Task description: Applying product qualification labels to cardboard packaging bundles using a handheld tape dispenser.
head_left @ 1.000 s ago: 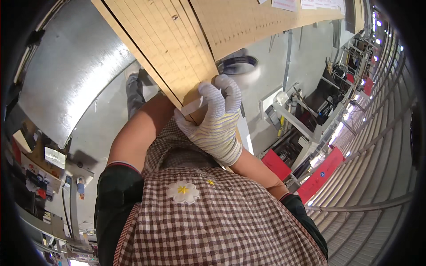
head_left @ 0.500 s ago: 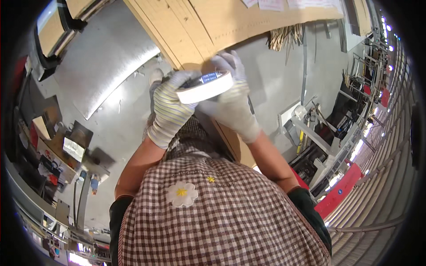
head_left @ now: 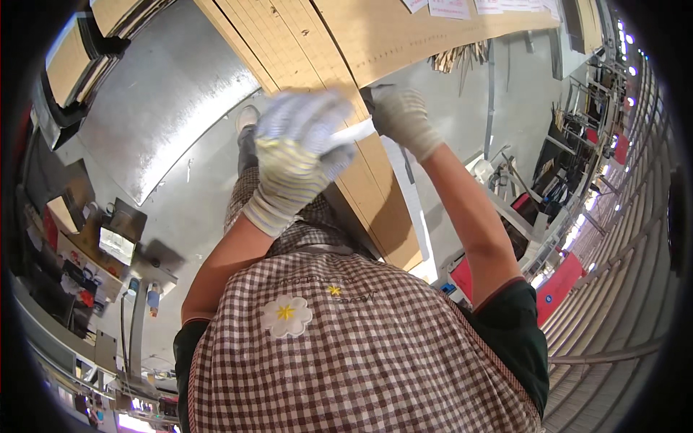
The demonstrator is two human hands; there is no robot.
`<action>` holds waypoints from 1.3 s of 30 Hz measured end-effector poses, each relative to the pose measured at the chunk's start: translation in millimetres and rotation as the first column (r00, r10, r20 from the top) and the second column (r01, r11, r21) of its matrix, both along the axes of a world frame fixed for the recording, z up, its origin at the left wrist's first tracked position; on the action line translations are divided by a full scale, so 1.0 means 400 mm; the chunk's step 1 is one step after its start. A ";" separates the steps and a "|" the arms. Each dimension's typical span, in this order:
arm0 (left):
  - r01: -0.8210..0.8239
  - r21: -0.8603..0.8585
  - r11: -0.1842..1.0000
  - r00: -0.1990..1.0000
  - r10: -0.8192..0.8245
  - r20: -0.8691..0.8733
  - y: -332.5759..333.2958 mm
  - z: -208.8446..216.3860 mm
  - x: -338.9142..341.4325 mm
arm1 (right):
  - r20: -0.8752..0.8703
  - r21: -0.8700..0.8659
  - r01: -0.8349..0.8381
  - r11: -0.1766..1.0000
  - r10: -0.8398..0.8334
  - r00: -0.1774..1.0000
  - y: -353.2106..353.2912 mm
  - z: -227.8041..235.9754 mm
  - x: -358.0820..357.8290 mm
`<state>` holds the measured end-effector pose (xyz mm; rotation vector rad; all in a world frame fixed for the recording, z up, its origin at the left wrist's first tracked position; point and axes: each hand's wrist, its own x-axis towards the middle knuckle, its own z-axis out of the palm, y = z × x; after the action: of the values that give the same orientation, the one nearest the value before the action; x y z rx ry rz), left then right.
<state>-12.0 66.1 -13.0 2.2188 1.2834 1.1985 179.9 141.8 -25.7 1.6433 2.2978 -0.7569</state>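
Observation:
My left hand [head_left: 297, 155], in a striped knit glove, is raised over the cardboard with its fingers smeared by motion. It grips a roll of white tape [head_left: 354, 134], whose pale band shows beside the palm and reaches toward the other hand. Most of the roll is hidden behind the glove. To the right, my right hand [head_left: 406, 119], gloved too, is closed at the edge of the cardboard [head_left: 368, 173], its fingertips in dark shade. What it pinches is hidden; the tape's band ends close to those fingers.
Printed paper sheets [head_left: 449, 7] lie on the far cardboard. A grey metal sheet [head_left: 162, 94] is at the left, near stacked boards [head_left: 71, 65]. A bundle of thin strips [head_left: 460, 56] sticks out beyond the cardboard. Machine frames [head_left: 520, 195] stand at the right.
My hands have moved apart. The right hand went right and closed; the left turned over with the tape roll, hiding most of it. The cardboard shows more between them.

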 end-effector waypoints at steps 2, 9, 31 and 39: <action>-0.070 -0.399 0.914 0.487 0.381 0.786 0.013 0.009 0.020 | 0.118 -0.079 0.032 0.996 -0.022 0.993 0.014 -0.034 0.003; 0.149 -0.719 0.679 0.753 0.394 0.528 -0.131 -0.075 -0.043 | 0.037 -0.213 -0.175 0.961 0.187 0.982 -0.163 0.054 0.113; 0.320 -0.727 0.607 0.462 0.569 0.680 -0.139 0.049 -0.118 | -0.280 0.282 -0.494 0.823 0.563 0.778 -0.122 0.257 -0.155; 0.450 -0.639 0.623 0.214 0.620 0.755 -0.105 -0.282 -0.074 | -0.634 -0.181 0.136 0.974 -0.222 0.741 0.016 -0.020 0.105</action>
<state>-41.5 24.2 -125.8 0.3286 0.9511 1.2835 222.0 148.4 -33.6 1.7521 2.4394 -1.7254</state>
